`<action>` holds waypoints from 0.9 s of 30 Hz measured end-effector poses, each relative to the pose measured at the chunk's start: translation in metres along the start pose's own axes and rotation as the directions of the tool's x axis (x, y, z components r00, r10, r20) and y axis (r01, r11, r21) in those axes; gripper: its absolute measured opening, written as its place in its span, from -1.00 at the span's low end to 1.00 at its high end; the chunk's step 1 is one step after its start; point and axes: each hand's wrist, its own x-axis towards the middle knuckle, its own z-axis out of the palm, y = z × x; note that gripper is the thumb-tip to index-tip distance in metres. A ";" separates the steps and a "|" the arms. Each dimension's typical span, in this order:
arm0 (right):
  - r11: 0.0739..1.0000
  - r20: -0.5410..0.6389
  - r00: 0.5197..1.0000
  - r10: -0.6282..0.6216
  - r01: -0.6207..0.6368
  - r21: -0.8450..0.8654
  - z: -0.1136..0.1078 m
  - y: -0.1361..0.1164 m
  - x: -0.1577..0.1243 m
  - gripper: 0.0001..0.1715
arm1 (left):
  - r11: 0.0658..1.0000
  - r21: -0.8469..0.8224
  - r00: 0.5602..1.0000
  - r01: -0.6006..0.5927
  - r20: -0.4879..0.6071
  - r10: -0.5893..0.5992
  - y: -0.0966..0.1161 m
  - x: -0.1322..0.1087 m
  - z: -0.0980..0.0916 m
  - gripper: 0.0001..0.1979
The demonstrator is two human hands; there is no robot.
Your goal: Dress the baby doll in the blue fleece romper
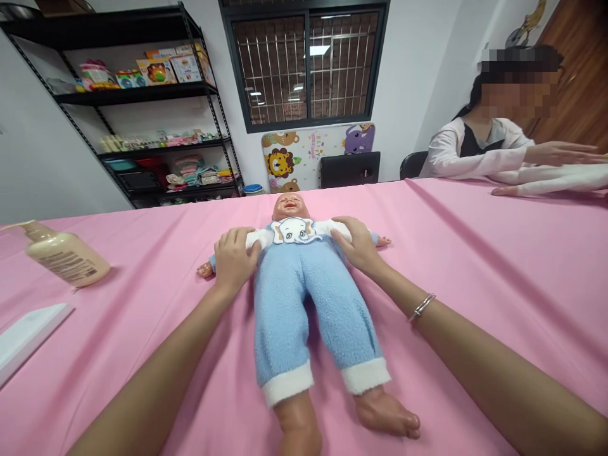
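Note:
A baby doll lies on its back on the pink cloth, its head at the far side and its bare feet towards me. It wears fluffy light blue trousers with white cuffs and a top with a white elephant patch on the chest. My left hand is wrapped over the doll's arm on the left, thumb on the inner side. Around the other arm, near the shoulder, curls my right hand. The doll's small hands stick out beyond both of mine.
A pump bottle and a white flat object are on the left of the table. Across at the right sits a person, arms stretched over the table. Behind stand a black shelf of boxes and cloths and a barred window.

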 end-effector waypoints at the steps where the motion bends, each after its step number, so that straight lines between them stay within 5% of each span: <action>1: 0.994 0.051 0.999 -0.011 0.016 -0.107 -0.003 0.003 0.000 -0.53 | 0.999 0.038 0.997 -0.032 0.074 0.029 -0.004 0.000 0.001 -0.66; 5: 0.881 0.274 0.955 0.114 0.030 -0.472 -0.015 0.030 -0.006 -0.55 | 0.975 0.206 0.930 -0.083 0.366 0.002 -0.025 0.001 0.005 -0.56; 9: 0.840 0.243 0.935 0.259 -0.094 -0.535 -0.028 0.057 -0.011 -0.47 | 0.935 0.354 0.898 0.024 0.404 -0.176 -0.039 0.005 -0.003 -0.48; 15: 0.798 0.164 0.923 0.349 -0.201 -0.568 -0.040 0.068 -0.008 -0.50 | 0.915 0.340 0.823 0.217 0.440 -0.359 -0.056 0.008 -0.021 -0.35; 19: 0.789 0.143 0.924 0.356 -0.215 -0.575 -0.038 0.073 -0.010 -0.46 | 0.909 0.340 0.841 0.242 0.394 -0.371 -0.070 0.004 -0.016 -0.38; 21: 0.802 0.127 0.938 0.321 -0.198 -0.564 -0.036 0.074 -0.012 -0.37 | 0.920 0.326 0.885 0.218 0.332 -0.327 -0.073 0.001 -0.011 -0.28; 24: 0.839 0.078 0.975 0.208 -0.137 -0.527 -0.032 0.072 -0.014 -0.19 | 0.967 0.254 0.951 0.037 0.289 -0.112 -0.070 -0.002 -0.004 -0.13; 27: 0.863 0.065 0.993 0.097 -0.052 -0.503 -0.029 0.067 -0.014 -0.15 | 0.968 0.199 0.944 -0.151 0.319 0.081 -0.062 -0.002 0.001 -0.14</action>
